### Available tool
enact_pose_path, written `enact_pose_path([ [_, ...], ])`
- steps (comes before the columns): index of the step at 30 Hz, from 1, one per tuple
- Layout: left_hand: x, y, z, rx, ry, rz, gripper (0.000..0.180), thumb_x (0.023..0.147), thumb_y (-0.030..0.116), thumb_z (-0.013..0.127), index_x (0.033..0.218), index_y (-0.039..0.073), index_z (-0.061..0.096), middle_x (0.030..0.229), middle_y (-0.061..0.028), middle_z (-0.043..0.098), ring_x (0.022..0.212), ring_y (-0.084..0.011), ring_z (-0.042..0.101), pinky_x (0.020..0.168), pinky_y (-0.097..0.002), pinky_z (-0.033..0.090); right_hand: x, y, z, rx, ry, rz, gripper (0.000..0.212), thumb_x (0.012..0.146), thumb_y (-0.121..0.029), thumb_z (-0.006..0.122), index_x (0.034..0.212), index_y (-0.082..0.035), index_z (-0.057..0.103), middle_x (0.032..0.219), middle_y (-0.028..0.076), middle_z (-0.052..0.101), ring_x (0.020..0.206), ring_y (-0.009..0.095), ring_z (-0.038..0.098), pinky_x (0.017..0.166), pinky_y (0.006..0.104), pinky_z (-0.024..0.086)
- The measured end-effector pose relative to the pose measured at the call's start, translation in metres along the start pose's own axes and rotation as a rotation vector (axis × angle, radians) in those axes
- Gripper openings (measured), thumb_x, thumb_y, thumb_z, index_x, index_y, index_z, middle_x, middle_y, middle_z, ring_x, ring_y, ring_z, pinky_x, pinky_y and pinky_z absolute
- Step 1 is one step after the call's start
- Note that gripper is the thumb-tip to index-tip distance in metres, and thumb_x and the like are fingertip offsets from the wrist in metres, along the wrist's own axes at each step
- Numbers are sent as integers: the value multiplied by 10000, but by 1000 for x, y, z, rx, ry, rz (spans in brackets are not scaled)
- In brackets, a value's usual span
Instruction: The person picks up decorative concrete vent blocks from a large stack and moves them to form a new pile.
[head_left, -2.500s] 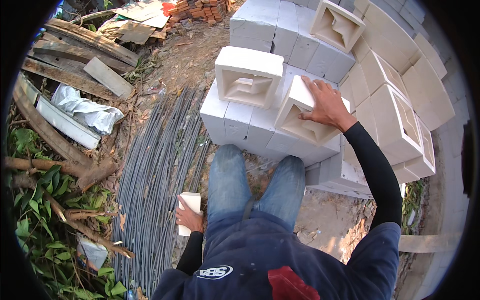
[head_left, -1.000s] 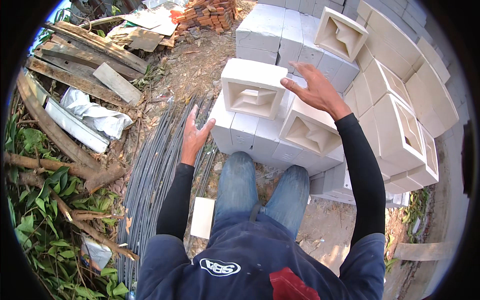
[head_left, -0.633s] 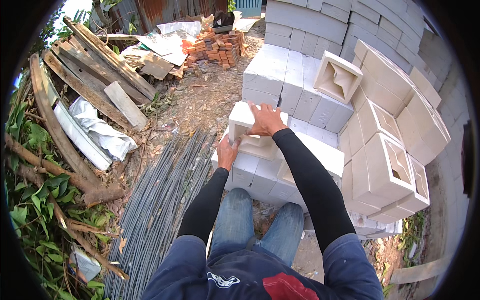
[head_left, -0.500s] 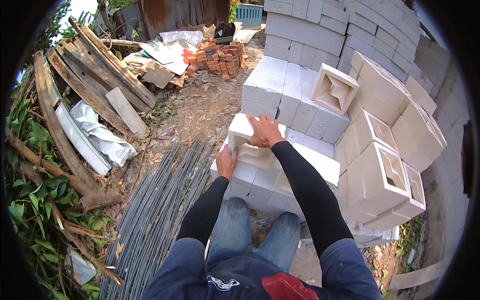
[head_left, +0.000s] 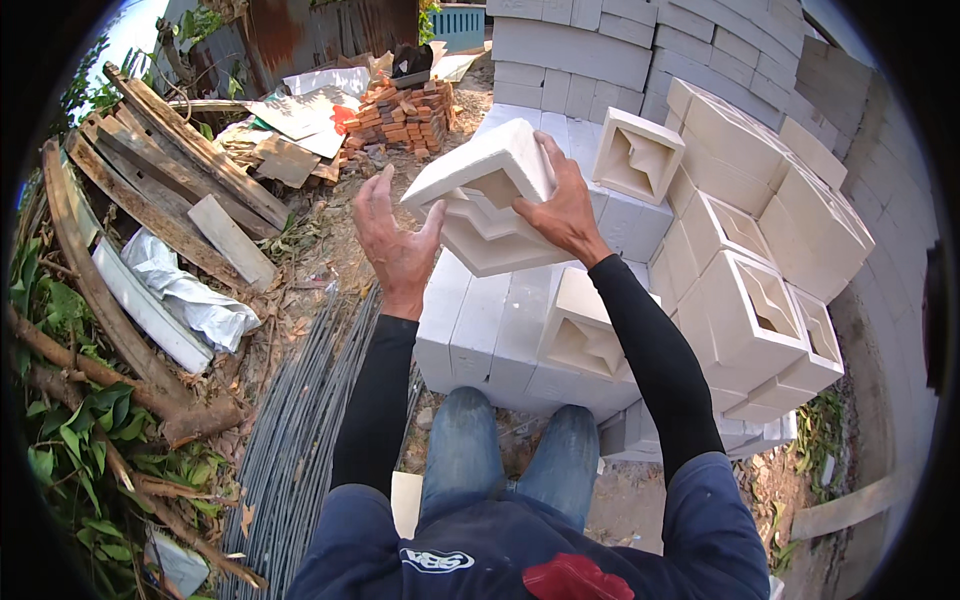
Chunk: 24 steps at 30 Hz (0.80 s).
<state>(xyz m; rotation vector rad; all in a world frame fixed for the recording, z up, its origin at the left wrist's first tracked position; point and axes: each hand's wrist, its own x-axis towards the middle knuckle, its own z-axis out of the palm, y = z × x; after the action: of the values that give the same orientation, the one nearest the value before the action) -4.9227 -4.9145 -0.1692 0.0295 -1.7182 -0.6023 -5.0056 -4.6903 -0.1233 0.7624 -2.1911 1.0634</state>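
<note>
A cream, hollow ventilation block (head_left: 500, 248) is raised and tilted in front of me, its zigzag opening facing me. My right hand (head_left: 570, 212) grips it at the right side, thumb on the front and fingers over the far edge. My left hand (head_left: 397, 242) is spread at the block's left corner, its thumb near the opening; whether it touches is unclear. Below and to the right, another ventilation block (head_left: 578, 292) rests on the white blocks (head_left: 480, 325). One more ventilation block (head_left: 610, 165) sits farther back on the white stack.
Several cream ventilation blocks (head_left: 735, 320) are piled at the right, beside a grey wall (head_left: 895, 300). Tall white blocks (head_left: 570, 60) rise at the back. Steel rods (head_left: 310, 430) lie at my left, near old planks (head_left: 180, 160) and branches (head_left: 150, 385). Red bricks (head_left: 405, 115) are heaped farther off.
The ventilation block has come up off the white blocks and turned tilted. My left hand has moved up and left and its fingers have spread; my right hand has kept its hold.
</note>
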Motion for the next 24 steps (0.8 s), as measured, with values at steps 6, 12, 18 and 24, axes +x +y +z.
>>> enact_pose_path([
  [6,-139,11,13,-591,-557,-558,859,815,375,828,1466,-8,418,1464,-232,439,1389,-358,415,1130,-490,367,-39,-47,-90,641,367,225,714,794,-183,677,1434,5,425,1098,165,594,985,271,621,878,379,540],
  [12,-212,36,106,-914,-887,-508,1178,731,551,879,1612,69,264,1565,-212,420,1455,-348,407,1199,-456,342,-129,-67,-178,1052,623,403,438,885,-166,584,1270,36,532,1180,180,626,1103,296,647,964,412,541],
  [18,-225,52,127,-1231,-815,-520,1250,658,602,911,1573,-7,316,1494,-210,502,1354,-302,527,1111,-405,449,-202,-84,-235,837,819,425,540,878,-150,604,1375,17,476,1255,170,599,1173,306,621,1020,439,528],
  [24,-229,57,134,-1166,-644,-533,1137,679,679,861,1490,-19,475,1398,-205,586,1217,-271,630,1001,-390,529,-247,-81,-239,814,880,423,567,886,-169,622,1406,-4,465,1302,159,600,1188,327,626,1035,468,531],
])
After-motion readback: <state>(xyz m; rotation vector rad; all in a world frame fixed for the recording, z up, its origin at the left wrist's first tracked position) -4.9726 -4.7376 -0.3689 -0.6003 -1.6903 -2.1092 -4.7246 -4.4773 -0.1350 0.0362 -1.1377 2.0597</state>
